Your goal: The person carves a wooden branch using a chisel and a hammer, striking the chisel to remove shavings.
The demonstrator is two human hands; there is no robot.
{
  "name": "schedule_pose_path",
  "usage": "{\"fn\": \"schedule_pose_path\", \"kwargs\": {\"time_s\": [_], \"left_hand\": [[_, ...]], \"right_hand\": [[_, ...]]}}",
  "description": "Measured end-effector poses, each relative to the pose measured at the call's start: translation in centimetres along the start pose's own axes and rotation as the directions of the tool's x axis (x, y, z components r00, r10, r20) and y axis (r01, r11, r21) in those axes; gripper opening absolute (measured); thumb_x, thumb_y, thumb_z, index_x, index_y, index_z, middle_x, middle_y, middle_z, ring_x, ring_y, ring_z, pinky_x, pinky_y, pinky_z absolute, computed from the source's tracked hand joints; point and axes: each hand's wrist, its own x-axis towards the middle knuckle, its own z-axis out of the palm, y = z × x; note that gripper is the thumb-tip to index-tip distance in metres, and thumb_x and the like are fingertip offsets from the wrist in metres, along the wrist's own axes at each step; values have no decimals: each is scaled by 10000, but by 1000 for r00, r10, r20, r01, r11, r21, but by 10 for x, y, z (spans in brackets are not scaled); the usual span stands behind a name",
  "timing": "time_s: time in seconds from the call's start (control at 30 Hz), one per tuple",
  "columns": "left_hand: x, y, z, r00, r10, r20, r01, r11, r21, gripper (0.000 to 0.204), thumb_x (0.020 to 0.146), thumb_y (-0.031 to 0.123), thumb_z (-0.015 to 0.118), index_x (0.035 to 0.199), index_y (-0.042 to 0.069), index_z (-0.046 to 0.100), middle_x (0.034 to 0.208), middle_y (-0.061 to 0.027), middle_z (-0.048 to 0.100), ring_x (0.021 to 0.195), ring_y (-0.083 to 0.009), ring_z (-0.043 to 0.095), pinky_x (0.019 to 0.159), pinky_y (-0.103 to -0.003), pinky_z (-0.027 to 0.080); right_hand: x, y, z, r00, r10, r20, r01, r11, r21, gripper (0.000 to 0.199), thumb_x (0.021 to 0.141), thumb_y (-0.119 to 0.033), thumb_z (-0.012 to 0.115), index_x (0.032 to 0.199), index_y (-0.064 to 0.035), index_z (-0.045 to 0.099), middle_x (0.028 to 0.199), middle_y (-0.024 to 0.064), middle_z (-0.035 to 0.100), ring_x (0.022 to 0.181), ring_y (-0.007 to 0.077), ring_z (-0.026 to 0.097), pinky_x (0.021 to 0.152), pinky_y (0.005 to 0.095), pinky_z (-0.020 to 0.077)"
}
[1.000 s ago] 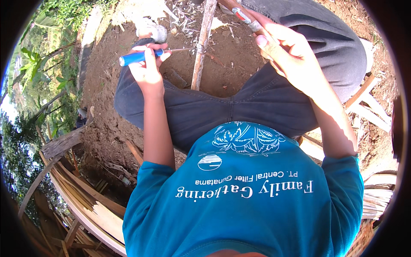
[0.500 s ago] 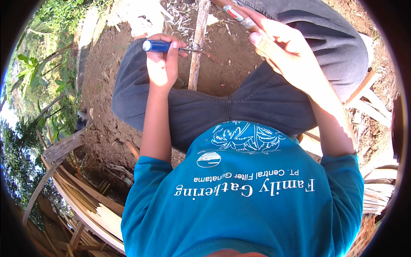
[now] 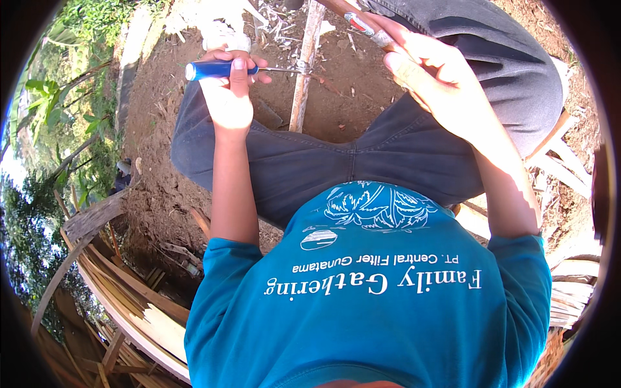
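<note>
My left hand is closed round the blue handle of a screwdriver. The thin metal shank runs to the right and meets an upright wooden stick at a narrow band that looks like wire; whether the tip is under the band or against it I cannot tell. In my right hand is the wooden handle of what looks like a hammer, slanting up to the left. A small dark part at the top edge may be its head; most of that end is out of view.
I sit with my legs spread around the stick, on bare brown soil. Pale wood shavings lie beyond it. A bundle of wooden strips curves along the lower left, and more slats lie at the right.
My left hand has shifted left along with the screwdriver, and more of its shank shows. The tip is still at the stick's band. My right hand has barely moved.
</note>
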Motion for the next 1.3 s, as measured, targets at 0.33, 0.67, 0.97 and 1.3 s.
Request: {"fn": "schedule_pose_path", "kwargs": {"time_s": [0.33,0.67,0.97,1.3], "left_hand": [[10,-29,-3,999,-11,-32,16,983,181,234,1019,73,577,1191,76,419,997,-131,584,873,-248,666,616,-355,578],[11,-22,-21,985,-104,-137,87,989,-122,193,1036,99,584,1140,89,422,951,-91,586,829,-246,657,604,-338,558],[26,-35,-17,968,-136,-209,163,980,117,158,1012,116,632,1049,79,482,927,-80,621,815,-246,673,582,-318,512],[20,-22,-22,974,-76,-215,76,997,-9,211,1030,62,578,1149,79,404,963,-104,623,824,-208,664,590,-312,529]], "right_hand": [[-4,-3,1,997,-11,-76,-1,988,-156,459,1048,-160,598,1488,-54,524,763,-79,433,697,19,380,615,192,310],[-4,-28,0,990,138,-29,-140,983,-116,410,1021,-148,626,1419,-57,590,958,12,667,901,65,549,837,245,470],[-2,-20,-1,992,105,-76,-115,983,-142,165,985,-123,674,1073,14,704,842,29,666,760,79,556,694,258,472],[-3,-23,0,985,172,-20,-173,969,-178,408,1002,-36,614,1404,16,565,825,-20,512,740,76,393,681,232,350]]}}
